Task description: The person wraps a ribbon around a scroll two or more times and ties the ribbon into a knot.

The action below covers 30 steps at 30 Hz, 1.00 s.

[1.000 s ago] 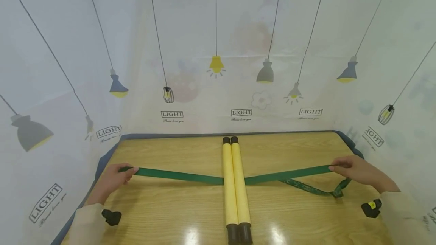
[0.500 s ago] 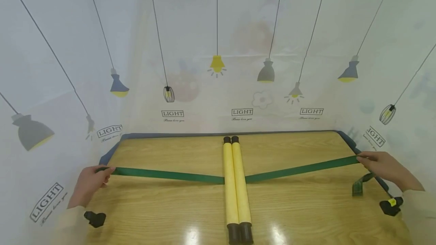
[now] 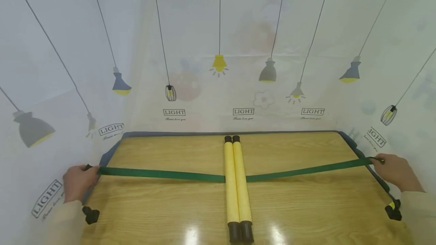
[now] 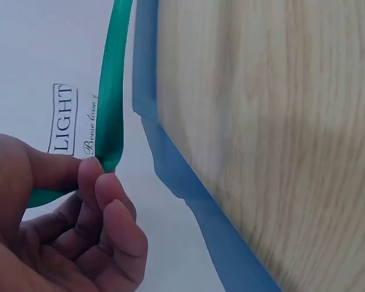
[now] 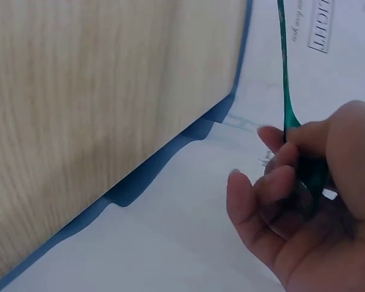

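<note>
A long green ribbon (image 3: 163,174) stretches across the wooden table, its middle hidden beneath two yellow tubes. Those tubes (image 3: 237,182) lie side by side, pointing away from me, with dark brown ends. At the left table edge my left hand (image 3: 80,180) pinches one end of the ribbon between thumb and fingertips; a short tail shows behind the thumb in the left wrist view. Past the right edge, my right hand (image 3: 395,169) pinches the other side of it. In the right wrist view the ribbon (image 5: 285,67) runs into the curled fingers, with slack in the palm.
The wooden table (image 3: 163,207) has a blue border (image 3: 112,150) along its back and side edges. White sheeting (image 3: 197,10) printed with lamps and "LIGHT" labels surrounds it. Black wrist devices (image 3: 90,215) sit at both wrists.
Both hands have moved outward, drawing the ribbon wider to either side of the tubes. The loose patterned tail on the right has left the table. The tubes have stayed in place.
</note>
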Tool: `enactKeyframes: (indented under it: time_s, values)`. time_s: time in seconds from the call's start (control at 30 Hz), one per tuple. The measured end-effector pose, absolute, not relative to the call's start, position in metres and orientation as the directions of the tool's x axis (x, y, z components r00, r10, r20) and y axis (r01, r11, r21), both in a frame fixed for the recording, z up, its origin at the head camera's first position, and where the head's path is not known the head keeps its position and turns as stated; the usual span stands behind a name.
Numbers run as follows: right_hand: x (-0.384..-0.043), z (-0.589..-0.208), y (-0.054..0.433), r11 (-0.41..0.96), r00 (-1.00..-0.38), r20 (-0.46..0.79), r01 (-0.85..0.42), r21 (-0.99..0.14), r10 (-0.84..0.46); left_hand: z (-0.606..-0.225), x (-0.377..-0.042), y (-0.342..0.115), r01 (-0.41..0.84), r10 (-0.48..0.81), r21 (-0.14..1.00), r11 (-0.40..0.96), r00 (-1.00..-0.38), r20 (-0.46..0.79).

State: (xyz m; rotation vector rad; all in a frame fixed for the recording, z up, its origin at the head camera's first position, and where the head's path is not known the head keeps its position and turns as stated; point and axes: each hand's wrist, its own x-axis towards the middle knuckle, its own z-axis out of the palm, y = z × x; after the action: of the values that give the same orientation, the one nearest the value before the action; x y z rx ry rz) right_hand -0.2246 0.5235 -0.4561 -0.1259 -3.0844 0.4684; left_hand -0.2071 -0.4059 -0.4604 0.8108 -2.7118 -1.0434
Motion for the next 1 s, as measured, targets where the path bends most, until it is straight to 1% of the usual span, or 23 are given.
enactKeyframes:
  time_s: [0.1, 0.23, 0.33, 0.43, 0.67, 0.9, 1.0]
  values:
    - [-0.224, -0.460, 0.519, 0.963, -0.995, 0.062, 0.053, -0.263, 0.072, -0.465, -0.206, -0.408, -0.431, -0.492, 0.600, 0.674, -0.868, -0.070]
    - [-0.224, -0.465, 0.512, 0.979, -0.994, 0.107, -0.013, -0.205, 0.009, -0.471, -0.207, -0.405, -0.424, -0.439, 0.491, 0.761, -0.894, -0.090]
    - [-0.225, -0.468, 0.505, 0.978, -0.993, 0.113, -0.039, -0.204, -0.016, -0.472, -0.208, -0.394, -0.420, -0.427, 0.454, 0.785, -0.899, -0.093]
    - [-0.228, -0.468, 0.496, 0.967, -0.995, 0.093, -0.047, -0.249, -0.024, -0.470, -0.210, -0.376, -0.396, -0.409, 0.456, 0.797, -0.910, -0.074]
    - [-0.236, -0.468, 0.456, 0.924, -0.998, 0.012, -0.056, -0.379, -0.056, -0.468, -0.217, -0.316, -0.269, -0.250, 0.495, 0.826, -0.962, -0.106]
    - [-0.241, -0.471, 0.409, 0.912, -0.994, 0.009, -0.107, -0.396, -0.112, -0.475, -0.225, -0.254, -0.194, -0.169, 0.543, 0.817, -0.981, -0.096]
    - [-0.240, -0.472, 0.391, 0.902, -0.989, -0.020, -0.123, -0.415, -0.144, -0.479, -0.227, -0.231, -0.170, -0.136, 0.557, 0.813, -0.985, -0.102]
